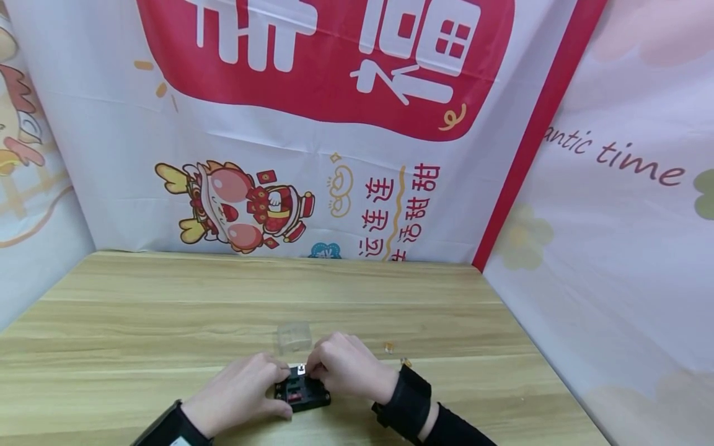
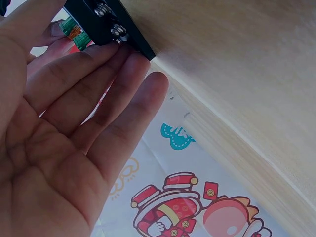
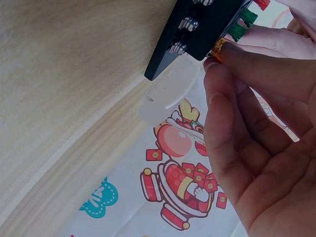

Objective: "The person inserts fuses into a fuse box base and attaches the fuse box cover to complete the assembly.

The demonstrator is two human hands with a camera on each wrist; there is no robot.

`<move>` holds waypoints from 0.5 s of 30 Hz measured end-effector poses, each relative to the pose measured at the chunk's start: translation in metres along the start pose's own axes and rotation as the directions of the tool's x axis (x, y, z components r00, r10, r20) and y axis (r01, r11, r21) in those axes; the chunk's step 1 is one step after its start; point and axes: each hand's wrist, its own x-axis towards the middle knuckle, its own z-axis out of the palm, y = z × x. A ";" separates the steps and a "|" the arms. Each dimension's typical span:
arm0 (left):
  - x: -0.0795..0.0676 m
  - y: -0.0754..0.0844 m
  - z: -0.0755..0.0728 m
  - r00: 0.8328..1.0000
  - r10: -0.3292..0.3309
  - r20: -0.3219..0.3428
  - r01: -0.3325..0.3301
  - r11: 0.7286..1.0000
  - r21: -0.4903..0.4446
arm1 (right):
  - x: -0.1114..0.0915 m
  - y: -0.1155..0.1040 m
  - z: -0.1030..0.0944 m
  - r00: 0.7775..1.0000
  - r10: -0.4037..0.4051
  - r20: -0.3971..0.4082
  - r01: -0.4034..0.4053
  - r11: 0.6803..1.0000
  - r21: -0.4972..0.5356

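Note:
A black fuse box (image 1: 304,397) lies on the table between both hands, its metal side terminals visible in the wrist views. My left hand (image 1: 240,391) grips its left end, thumb at the front and fingers at the back. At the other end, my right hand (image 1: 351,367) pinches an orange blade fuse (image 3: 217,49) between thumb and index finger, at the top of the box. Green fuses (image 3: 238,32) and a red fuse (image 3: 261,4) stand in the box beside it. How deep the orange fuse sits is hidden by the fingertips.
A clear plastic cover (image 1: 294,336) lies just behind the box. Two small orange fuses (image 1: 388,348) are on the wooden table (image 1: 167,322), right of my right hand. A printed cloth (image 1: 346,142) hangs along the table's back edge.

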 end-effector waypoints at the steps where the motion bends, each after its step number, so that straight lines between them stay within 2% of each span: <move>1: 0.000 0.000 0.000 1.000 -0.002 0.000 0.002 1.000 0.002 | 0.000 0.000 0.000 1.000 -0.001 0.000 0.001 1.000 -0.001; 15: 0.000 0.001 0.001 1.000 0.000 -0.003 0.000 0.999 0.033 | -0.001 0.000 0.000 1.000 0.011 0.011 -0.012 1.000 0.021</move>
